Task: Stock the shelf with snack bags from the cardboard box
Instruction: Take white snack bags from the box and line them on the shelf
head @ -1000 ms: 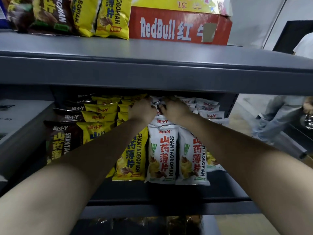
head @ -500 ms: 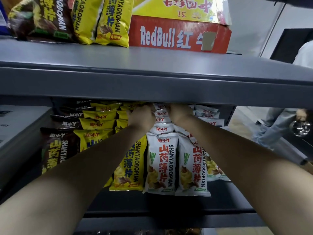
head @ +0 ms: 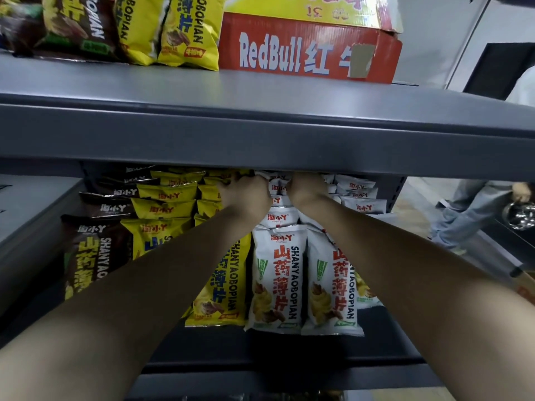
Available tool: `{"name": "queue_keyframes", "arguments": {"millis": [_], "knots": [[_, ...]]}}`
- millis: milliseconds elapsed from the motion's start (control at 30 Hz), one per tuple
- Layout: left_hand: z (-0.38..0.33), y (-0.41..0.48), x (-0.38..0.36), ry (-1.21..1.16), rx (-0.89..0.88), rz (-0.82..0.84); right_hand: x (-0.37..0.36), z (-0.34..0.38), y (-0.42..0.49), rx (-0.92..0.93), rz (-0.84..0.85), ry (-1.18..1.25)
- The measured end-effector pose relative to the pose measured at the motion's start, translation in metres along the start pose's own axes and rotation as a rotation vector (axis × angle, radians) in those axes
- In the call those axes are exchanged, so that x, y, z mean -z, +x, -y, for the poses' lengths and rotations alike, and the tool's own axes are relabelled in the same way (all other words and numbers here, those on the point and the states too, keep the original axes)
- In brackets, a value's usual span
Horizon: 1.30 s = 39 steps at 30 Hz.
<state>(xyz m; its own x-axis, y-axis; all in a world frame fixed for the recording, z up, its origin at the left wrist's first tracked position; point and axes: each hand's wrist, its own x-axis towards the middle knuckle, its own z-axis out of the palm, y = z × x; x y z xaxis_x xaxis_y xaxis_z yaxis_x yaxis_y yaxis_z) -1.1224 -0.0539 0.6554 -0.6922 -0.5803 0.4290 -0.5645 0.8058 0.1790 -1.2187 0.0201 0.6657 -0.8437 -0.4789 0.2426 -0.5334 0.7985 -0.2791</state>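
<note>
Deep under the grey metal shelf (head: 260,134), both hands work a row of snack bags
Left hand (head: 246,195) and right hand (head: 307,188), at frame centre, are curled shut against the tops of the white foil snack bags (head: 278,279); whether either actually pinches a bag I cannot tell. That white row runs from between the hands down toward lower centre, yellow bags (head: 168,209) to its left

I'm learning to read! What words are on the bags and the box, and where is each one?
"RedBull", then Chinese characters: red cardboard box on the upper shelf.
"SHANYAOBOPIAN", beside big Chinese characters: front white snack bag.
"SHANYAOBOPIAN" again: yellow snack bag next to it.
"SHANYAO", rest hidden by an arm: brown snack bag.
"OBOPIAN", start cut off: yellow bag on the upper shelf.
Small badges at the bags' bottoms: too small to read.
</note>
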Motion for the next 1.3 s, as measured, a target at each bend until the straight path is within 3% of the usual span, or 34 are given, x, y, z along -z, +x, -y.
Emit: {"name": "queue_keyframes", "arguments": {"millis": [200,333,400,467,600,733,867,1067,1300], "knots": [[0.0,0.0,0.003,-0.027,0.01,0.066,0.003,0.0,0.001,-0.016,0.021,0.032],[0.012,0.004,0.015,-0.185,-0.026,0.147,0.018,-0.011,-0.007,0.12,-0.006,0.083],[0.02,-0.004,0.026,-0.154,-0.079,0.107,0.027,-0.022,-0.021,0.247,-0.067,0.058],[0.027,-0.024,0.038,-0.13,-0.131,-0.047,0.034,-0.032,-0.039,0.368,-0.165,0.012],[0.019,-0.094,0.042,-0.069,-0.404,-0.217,0.032,-0.047,-0.09,0.529,-0.269,-0.032],[0.007,-0.149,0.02,0.27,-0.627,-0.047,0.016,-0.064,-0.135,0.699,-0.301,-0.273],[0.006,-0.158,0.009,0.33,-0.593,0.007,-0.001,-0.082,-0.153,0.663,-0.277,-0.41],[0.011,-0.148,0.004,0.323,-0.629,-0.064,-0.007,-0.086,-0.148,0.564,-0.242,-0.402],[0.01,-0.15,0.005,0.366,-0.62,-0.084,-0.004,-0.084,-0.146,0.587,-0.197,-0.344]]}}
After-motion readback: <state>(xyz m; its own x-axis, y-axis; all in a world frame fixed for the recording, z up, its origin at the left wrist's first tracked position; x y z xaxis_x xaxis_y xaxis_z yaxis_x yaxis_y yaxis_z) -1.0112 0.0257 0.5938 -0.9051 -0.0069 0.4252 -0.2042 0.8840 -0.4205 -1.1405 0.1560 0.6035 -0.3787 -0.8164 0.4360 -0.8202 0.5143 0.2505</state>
